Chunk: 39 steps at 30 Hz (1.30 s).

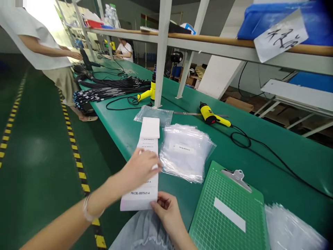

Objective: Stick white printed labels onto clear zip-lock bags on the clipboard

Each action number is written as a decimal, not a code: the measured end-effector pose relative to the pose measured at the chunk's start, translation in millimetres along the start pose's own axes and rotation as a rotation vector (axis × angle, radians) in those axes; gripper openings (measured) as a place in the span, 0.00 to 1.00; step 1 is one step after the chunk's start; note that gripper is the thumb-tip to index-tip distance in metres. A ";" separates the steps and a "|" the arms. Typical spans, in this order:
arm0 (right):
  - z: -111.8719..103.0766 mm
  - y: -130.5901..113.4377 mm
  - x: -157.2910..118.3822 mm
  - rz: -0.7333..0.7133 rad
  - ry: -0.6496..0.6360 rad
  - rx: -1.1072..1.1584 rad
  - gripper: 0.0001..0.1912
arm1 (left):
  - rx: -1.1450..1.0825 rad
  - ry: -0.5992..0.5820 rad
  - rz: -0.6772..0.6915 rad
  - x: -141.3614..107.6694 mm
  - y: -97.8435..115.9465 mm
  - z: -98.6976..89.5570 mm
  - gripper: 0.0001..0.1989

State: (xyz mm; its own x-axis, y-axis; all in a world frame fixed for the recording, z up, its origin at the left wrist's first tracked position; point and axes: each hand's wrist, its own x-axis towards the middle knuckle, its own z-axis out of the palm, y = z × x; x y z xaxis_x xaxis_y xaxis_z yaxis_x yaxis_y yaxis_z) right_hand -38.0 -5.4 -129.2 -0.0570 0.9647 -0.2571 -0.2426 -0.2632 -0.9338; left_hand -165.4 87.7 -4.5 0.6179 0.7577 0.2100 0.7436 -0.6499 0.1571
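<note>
A long strip of printed white labels (140, 193) runs down to the table's near edge, its far end folded into a stack. My left hand (142, 166) is over the middle of the strip, fingers bent and slightly blurred; what it may hold is hidden. With thumb and fingers, my right hand (166, 208) pinches the strip's lower right corner. Just right of the strip lies a pile of clear plastic bags (183, 163) with a label on the top one. A green clipboard (223, 194) with a blank white label (229, 214) on it lies farther right.
More clear bags (291, 229) lie at the lower right and behind the strip. Yellow heat guns (208, 114) and black cable bundles (109, 91) are on the green table (273, 156). A shelf post (162, 55) rises from it. Another person stands at the far left; one sits behind.
</note>
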 end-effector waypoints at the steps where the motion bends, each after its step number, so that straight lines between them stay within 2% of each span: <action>1: 1.7 -5.9 -1.8 -0.009 0.000 0.008 0.13 | -0.031 0.046 0.017 -21.3 10.0 7.9 0.09; 3: 6.2 -19.7 -5.1 -0.015 -0.026 0.019 0.10 | -0.029 0.167 0.002 -55.3 24.0 20.4 0.06; 6: 13.6 -36.8 -7.7 0.005 -0.079 0.014 0.07 | 0.018 0.294 -0.031 -78.8 32.1 29.0 0.05; 15: 19.2 -43.9 -5.8 0.016 -0.016 -0.106 0.08 | 0.118 0.377 0.099 -82.4 25.8 28.9 0.07; 21: 23.1 -51.2 -10.4 0.025 -0.067 -0.133 0.10 | -0.065 0.292 0.044 -83.5 24.0 23.1 0.08; 24: 24.5 -53.7 -13.4 -0.014 -0.056 -0.157 0.10 | -0.287 0.251 -0.085 -85.2 23.6 20.0 0.09; 28: 22.8 -50.6 -15.4 -0.087 -0.078 -0.136 0.07 | -0.683 0.047 -0.376 -87.1 22.2 22.6 0.10; 30: 21.3 -46.1 -15.2 -0.072 -0.083 -0.085 0.07 | -0.793 -0.003 -0.477 -87.0 21.8 25.6 0.11; 39: 19.8 -36.4 -14.0 -0.010 -0.071 0.059 0.07 | -0.944 0.028 -0.753 -84.0 24.0 36.3 0.14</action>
State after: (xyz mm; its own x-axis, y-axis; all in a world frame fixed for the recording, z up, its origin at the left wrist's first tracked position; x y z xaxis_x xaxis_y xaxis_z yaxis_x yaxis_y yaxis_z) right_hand -47.6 -9.2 -86.6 -0.1217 0.9662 -0.2273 -0.3000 -0.2541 -0.9195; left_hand -190.1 10.6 -53.5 0.0957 0.9711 -0.2185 0.4286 0.1579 0.8896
